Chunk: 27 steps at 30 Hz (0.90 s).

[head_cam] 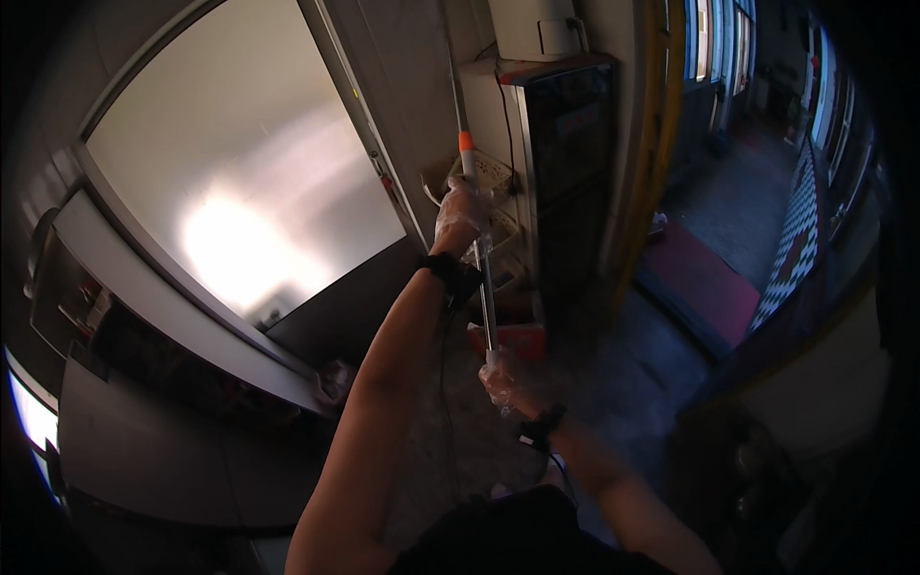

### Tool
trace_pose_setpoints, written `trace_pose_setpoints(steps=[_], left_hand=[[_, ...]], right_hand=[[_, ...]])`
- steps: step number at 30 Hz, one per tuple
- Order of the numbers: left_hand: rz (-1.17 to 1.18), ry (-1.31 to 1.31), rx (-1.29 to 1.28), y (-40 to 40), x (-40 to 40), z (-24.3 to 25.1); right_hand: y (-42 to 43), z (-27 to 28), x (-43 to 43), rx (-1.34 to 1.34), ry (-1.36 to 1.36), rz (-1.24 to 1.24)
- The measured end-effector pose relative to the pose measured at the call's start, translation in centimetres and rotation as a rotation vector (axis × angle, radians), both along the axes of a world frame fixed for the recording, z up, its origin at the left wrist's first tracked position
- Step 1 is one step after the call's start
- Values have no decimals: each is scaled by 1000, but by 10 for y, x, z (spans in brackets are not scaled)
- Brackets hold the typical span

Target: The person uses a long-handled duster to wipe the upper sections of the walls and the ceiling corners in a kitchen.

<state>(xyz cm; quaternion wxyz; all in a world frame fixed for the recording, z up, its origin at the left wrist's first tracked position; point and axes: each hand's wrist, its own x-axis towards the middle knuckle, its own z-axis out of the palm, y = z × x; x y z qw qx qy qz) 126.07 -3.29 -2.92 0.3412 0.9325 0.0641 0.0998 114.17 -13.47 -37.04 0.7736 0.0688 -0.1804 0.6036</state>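
Note:
A long metal telescopic pole (487, 305) with an orange collar runs up the middle of the view, away from me. My left hand (461, 208), in a thin clear plastic glove, is closed around its grey upper part just below the collar. Lower down, my right hand (501, 381), gloved the same way, grips the pole's near end. Both wrists wear black bands. The far end of the pole runs out of view at the top, so what it carries is hidden.
A dark-fronted cabinet (571, 158) stands right of the pole, with a white appliance (535, 29) on top. Plastic baskets (492, 172) and a red box (528, 339) lie beside it. A large glossy white panel (237, 144) fills the left. A red mat (701, 280) lies at right.

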Motion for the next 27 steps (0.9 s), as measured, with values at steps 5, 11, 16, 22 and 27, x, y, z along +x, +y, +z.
trace_pose_setpoints(steps=[5, 11, 16, 22, 27], left_hand=[[-48, -92, 210, -23, 3, 70], [-256, 118, 1076, 33, 35, 64], [-19, 71, 209, 16, -9, 8], [-59, 141, 55, 41, -37, -65], [-90, 123, 69, 34, -62, -81]], right_hand=[[-31, 152, 11, -516, -144, -357], [7, 221, -62, -847, -779, -878], [12, 136, -129, -1007, -806, -810], [24, 136, -194, -1158, -754, -718], [23, 106, -219, -1135, -645, -683]])
